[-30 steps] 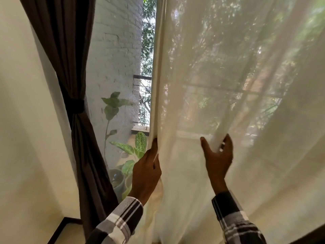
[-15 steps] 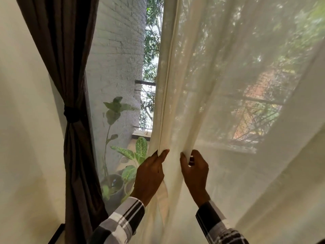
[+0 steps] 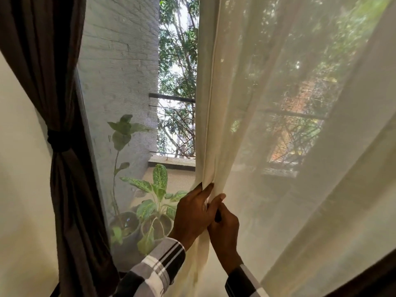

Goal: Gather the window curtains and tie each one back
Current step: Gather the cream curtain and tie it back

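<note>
A sheer cream curtain point(image 3: 289, 129) hangs across the right side of the window. My left hand point(image 3: 192, 213) pinches its hemmed left edge between thumb and fingers. Right beside it, my right hand point(image 3: 225, 226) grips a fold of the same fabric and touches the left hand. A dark brown curtain point(image 3: 49, 61) hangs at the far left, gathered and bound by a dark tie point(image 3: 59, 139) at mid height.
Through the window screen I see potted plants point(image 3: 154, 202) on a balcony, a white brick wall point(image 3: 120, 71) and a metal railing point(image 3: 173, 125). A cream wall point(image 3: 19, 189) lies to the left. Another dark curtain edge point(image 3: 368, 279) shows at the bottom right.
My right hand has slid left along the sheer curtain, bunching fabric, until it meets the left hand at the hem. The left hand has kept its hold on the edge.
</note>
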A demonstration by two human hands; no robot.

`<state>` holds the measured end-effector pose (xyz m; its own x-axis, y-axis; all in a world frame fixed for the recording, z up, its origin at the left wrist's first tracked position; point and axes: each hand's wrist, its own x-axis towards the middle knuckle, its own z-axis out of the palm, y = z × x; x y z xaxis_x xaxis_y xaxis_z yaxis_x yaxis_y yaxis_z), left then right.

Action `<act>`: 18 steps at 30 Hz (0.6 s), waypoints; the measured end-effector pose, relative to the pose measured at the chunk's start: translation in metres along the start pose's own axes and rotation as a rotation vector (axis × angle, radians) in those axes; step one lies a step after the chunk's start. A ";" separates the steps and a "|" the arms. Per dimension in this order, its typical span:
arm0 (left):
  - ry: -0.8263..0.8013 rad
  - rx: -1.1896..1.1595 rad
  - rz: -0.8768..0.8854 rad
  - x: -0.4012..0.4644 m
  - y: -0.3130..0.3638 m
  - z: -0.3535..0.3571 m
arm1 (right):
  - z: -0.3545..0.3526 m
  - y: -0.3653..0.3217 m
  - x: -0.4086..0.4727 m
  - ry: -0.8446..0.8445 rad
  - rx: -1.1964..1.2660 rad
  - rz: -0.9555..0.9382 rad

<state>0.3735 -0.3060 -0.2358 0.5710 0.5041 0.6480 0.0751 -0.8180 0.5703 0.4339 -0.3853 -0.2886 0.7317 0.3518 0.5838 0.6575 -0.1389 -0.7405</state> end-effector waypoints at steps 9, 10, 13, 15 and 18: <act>0.049 -0.130 0.024 0.000 0.009 -0.004 | -0.025 0.000 0.012 -0.095 0.179 -0.005; 0.055 -0.138 0.029 0.000 0.009 -0.005 | -0.028 -0.002 0.015 -0.087 0.215 0.004; 0.066 -0.106 0.054 0.001 0.005 -0.004 | -0.034 -0.012 0.028 -0.020 0.264 0.023; 0.068 -0.060 0.060 0.001 0.003 -0.003 | -0.037 -0.021 0.040 0.049 0.283 0.017; 0.070 -0.045 0.068 0.000 0.001 0.001 | -0.039 -0.028 0.062 0.119 0.308 0.032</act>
<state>0.3745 -0.3072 -0.2351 0.5145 0.4670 0.7191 0.0005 -0.8388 0.5444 0.4681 -0.3960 -0.2183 0.7790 0.2390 0.5796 0.5618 0.1443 -0.8146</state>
